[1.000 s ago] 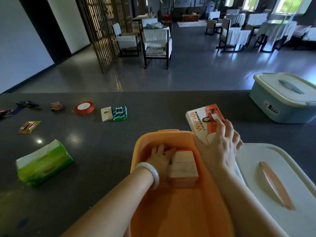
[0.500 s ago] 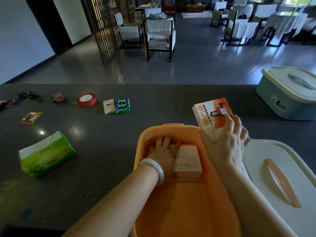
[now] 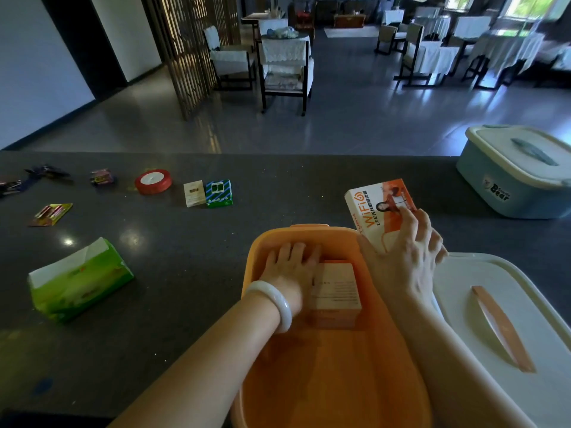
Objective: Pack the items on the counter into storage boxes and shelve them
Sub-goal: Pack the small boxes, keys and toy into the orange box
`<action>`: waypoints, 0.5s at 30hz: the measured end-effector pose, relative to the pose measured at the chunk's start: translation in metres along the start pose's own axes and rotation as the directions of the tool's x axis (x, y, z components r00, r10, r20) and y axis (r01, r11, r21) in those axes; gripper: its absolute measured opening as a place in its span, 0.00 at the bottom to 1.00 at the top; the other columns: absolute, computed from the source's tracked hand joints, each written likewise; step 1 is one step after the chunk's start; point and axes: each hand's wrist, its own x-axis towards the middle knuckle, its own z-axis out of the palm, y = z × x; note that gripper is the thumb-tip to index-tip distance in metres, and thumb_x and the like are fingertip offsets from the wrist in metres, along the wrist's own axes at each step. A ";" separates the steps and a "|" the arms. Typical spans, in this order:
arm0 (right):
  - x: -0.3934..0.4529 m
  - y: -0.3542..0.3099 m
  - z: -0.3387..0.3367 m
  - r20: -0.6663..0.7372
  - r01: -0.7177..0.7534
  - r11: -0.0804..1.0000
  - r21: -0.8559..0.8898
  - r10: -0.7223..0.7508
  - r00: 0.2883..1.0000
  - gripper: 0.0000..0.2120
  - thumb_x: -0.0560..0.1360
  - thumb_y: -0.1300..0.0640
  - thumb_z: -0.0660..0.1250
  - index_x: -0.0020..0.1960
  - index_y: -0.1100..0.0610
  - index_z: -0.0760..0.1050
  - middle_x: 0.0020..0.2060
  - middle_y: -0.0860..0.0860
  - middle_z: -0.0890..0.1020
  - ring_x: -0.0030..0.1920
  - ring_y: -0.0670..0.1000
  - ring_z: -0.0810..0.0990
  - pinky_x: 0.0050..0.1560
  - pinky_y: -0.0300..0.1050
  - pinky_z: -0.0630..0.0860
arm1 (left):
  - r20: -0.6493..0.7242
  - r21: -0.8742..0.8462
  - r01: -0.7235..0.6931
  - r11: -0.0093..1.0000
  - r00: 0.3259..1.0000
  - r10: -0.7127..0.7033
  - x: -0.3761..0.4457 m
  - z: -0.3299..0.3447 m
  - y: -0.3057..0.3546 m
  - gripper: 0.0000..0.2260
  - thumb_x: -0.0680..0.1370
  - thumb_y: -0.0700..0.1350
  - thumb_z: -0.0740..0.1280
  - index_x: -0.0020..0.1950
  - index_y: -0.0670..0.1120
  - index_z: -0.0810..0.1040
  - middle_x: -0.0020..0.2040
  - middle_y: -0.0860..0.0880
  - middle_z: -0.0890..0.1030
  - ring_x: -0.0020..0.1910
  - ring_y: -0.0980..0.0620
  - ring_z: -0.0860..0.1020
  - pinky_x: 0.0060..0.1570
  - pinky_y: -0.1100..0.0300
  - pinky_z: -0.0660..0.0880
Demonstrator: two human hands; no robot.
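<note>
An open orange storage box (image 3: 309,236) stands on the dark counter in front of me. Inside it lies a small white and orange carton (image 3: 336,291). My left hand (image 3: 290,267) rests flat against the carton's left side at the far end of the box. My right hand (image 3: 408,254) grips an orange and white WiFi box (image 3: 374,211) and holds it tilted above the storage box's far right corner. The orange box's white lid (image 3: 500,329) lies to the right of it.
A closed pale blue storage box (image 3: 519,180) sits at the far right. To the left lie a green tissue pack (image 3: 80,279), a red ribbon roll (image 3: 153,181), two small cartons (image 3: 208,193) and several small packets (image 3: 51,213). Beyond the counter's far edge is open floor with chairs.
The view has tilted and shifted slightly. My left hand slid a little further into the box beside the carton. My right hand keeps the WiFi box above the same corner.
</note>
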 end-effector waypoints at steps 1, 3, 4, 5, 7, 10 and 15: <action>0.000 0.000 0.000 0.000 0.000 1.000 -0.003 0.000 1.000 0.40 0.71 0.35 0.68 0.75 0.48 0.54 0.76 0.53 0.57 0.73 0.59 0.55 0.71 0.65 0.55 | -0.019 -0.028 0.011 1.000 1.000 -0.011 -0.002 -0.005 -0.002 0.45 0.74 0.61 0.67 0.78 0.54 0.39 0.77 0.48 0.47 0.76 0.42 0.48 0.74 0.43 0.49; 0.000 0.000 0.000 0.002 0.002 1.000 -0.008 -0.002 1.000 0.40 0.71 0.34 0.67 0.75 0.47 0.54 0.76 0.53 0.57 0.73 0.59 0.55 0.72 0.65 0.54 | -0.117 -0.086 0.022 0.996 0.993 -0.032 -0.008 -0.019 -0.012 0.45 0.72 0.58 0.70 0.78 0.54 0.43 0.76 0.49 0.49 0.75 0.43 0.49 0.74 0.44 0.51; 0.000 -0.001 0.000 0.006 0.004 1.000 -0.008 -0.004 1.000 0.40 0.71 0.34 0.67 0.75 0.47 0.54 0.76 0.53 0.56 0.73 0.59 0.55 0.72 0.65 0.54 | -0.176 -0.118 0.040 0.992 0.982 -0.061 -0.011 -0.025 -0.018 0.44 0.72 0.58 0.71 0.78 0.53 0.46 0.75 0.49 0.51 0.75 0.44 0.51 0.73 0.45 0.52; -0.001 -0.001 0.000 0.010 0.007 1.000 -0.004 -0.007 1.000 0.40 0.71 0.34 0.67 0.75 0.47 0.54 0.76 0.53 0.57 0.73 0.59 0.55 0.72 0.65 0.54 | -0.215 -0.152 0.075 0.986 0.971 -0.107 -0.014 -0.029 -0.026 0.42 0.73 0.57 0.70 0.78 0.53 0.48 0.75 0.48 0.52 0.75 0.44 0.52 0.73 0.45 0.54; -0.001 -0.003 -0.001 0.018 0.009 1.000 0.007 -0.009 1.000 0.40 0.71 0.35 0.67 0.75 0.47 0.54 0.76 0.53 0.57 0.73 0.59 0.55 0.72 0.64 0.54 | -0.189 -0.221 0.188 0.957 0.954 -0.231 -0.021 -0.029 -0.039 0.39 0.76 0.58 0.67 0.79 0.52 0.47 0.76 0.46 0.52 0.75 0.43 0.52 0.72 0.44 0.56; -0.001 -0.006 -0.005 0.028 0.051 0.998 0.040 -0.052 0.998 0.39 0.71 0.36 0.68 0.75 0.48 0.55 0.75 0.52 0.58 0.72 0.59 0.56 0.72 0.63 0.55 | 0.036 -0.436 0.335 0.835 0.934 -0.356 -0.028 -0.019 -0.048 0.38 0.78 0.61 0.62 0.79 0.55 0.42 0.76 0.44 0.52 0.73 0.41 0.60 0.67 0.44 0.65; -0.007 -0.014 -0.011 0.129 0.253 0.950 0.182 -0.278 0.952 0.44 0.67 0.36 0.71 0.75 0.44 0.52 0.73 0.49 0.62 0.71 0.55 0.61 0.69 0.62 0.61 | 0.068 -0.713 0.293 0.637 0.933 -0.353 -0.026 -0.008 -0.052 0.27 0.83 0.55 0.53 0.78 0.58 0.43 0.75 0.46 0.64 0.65 0.49 0.72 0.59 0.50 0.68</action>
